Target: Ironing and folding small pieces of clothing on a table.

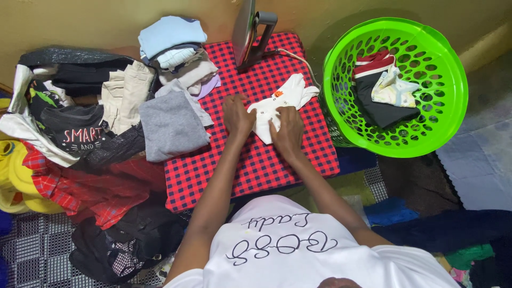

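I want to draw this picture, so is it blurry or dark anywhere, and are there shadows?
In the head view, most things look sharp: both hands, the left hand and the right hand, press on a white garment. The green basket is bright and throws a dark shadow on the wall behind it. The bottom right corner is dim.

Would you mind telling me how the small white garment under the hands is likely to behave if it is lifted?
The white garment will probably droop, since it already lies creased on the checked cloth. It looks light: thin and small beside the left hand and right hand. It is unlikely to roll.
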